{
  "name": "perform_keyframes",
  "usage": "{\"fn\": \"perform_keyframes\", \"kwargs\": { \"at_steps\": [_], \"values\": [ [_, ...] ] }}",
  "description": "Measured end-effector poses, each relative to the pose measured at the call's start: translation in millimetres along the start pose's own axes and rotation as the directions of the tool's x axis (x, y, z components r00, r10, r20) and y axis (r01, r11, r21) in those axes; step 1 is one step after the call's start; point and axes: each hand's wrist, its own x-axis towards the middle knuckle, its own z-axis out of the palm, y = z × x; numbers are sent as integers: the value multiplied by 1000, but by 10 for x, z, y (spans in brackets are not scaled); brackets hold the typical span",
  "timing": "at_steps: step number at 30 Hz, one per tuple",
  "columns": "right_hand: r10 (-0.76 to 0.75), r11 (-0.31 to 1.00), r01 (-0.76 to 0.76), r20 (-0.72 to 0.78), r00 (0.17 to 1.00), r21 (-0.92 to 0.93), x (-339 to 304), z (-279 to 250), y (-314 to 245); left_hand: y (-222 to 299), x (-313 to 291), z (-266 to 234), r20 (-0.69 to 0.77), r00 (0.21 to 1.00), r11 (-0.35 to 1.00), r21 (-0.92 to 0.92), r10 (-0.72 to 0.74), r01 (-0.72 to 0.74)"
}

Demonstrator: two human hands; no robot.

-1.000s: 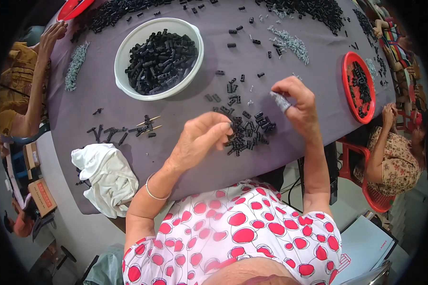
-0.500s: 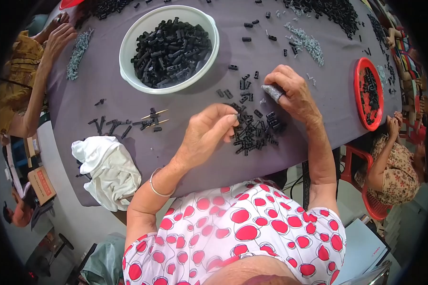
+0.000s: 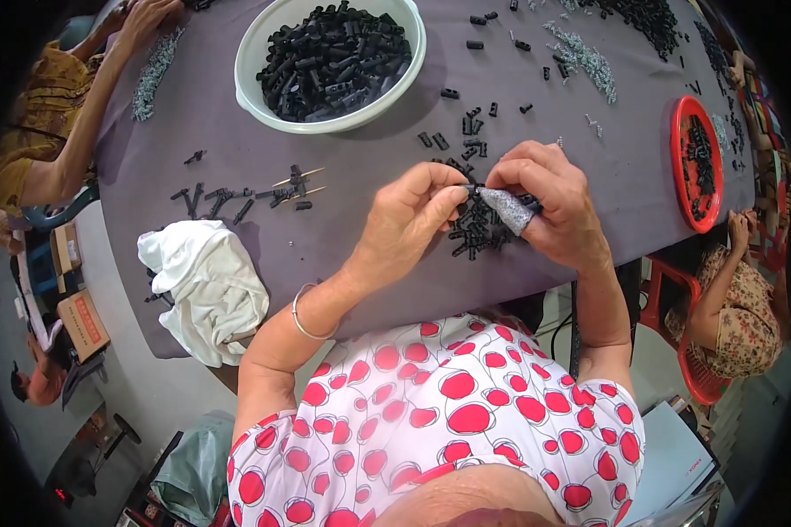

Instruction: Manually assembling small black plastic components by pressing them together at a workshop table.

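Observation:
Both of my hands meet over a loose pile of small black plastic parts (image 3: 476, 237) near the table's front. The fingertips of my left hand (image 3: 404, 220) are closed in a pinch on a small black plastic part (image 3: 475, 188), most of it hidden by the fingers. From the other side, my right hand (image 3: 558, 206) has its fingers closed at the same part. A grey speckled finger cover (image 3: 505, 211) sits on one of its fingers. More black parts (image 3: 470, 127) lie scattered just beyond the pile.
A white tub (image 3: 246, 97) full of black parts stands beyond my hands. Left are a white cloth (image 3: 206, 290), black pieces with wooden sticks (image 3: 306, 191) and a co-worker's arm (image 3: 88, 132). Silver screws (image 3: 584, 66) and a red tray (image 3: 677, 167) lie right, near another seated person (image 3: 729, 299).
My right hand has turned inward and my left hand has moved right, so their fingertips now meet. The whole view has shifted slightly.

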Motion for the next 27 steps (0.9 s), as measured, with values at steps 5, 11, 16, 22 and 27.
{"fn": "perform_keyframes", "kwargs": {
  "at_steps": [5,11,16,22,27],
  "values": [
    [1,993,-3,-21,1000,-117,-35,31,-83,-26,-13,16,14,1000,999,49,22,-22],
    [93,989,-87,-51,994,116,-95,15,-122,-72,25,25,78,996,986,-159,-42,54],
    [187,971,-157,-169,968,179,-192,-40,-89,-117,72,1,206,973,890,-417,-103,183],
    [219,963,-262,-378,899,-65,-269,-160,234,-172,20,-15,326,927,828,-455,-187,327],
    [117,938,-223,-364,924,-264,-100,-135,563,-187,4,-20,325,925,863,-392,-195,320]
  ]
}}
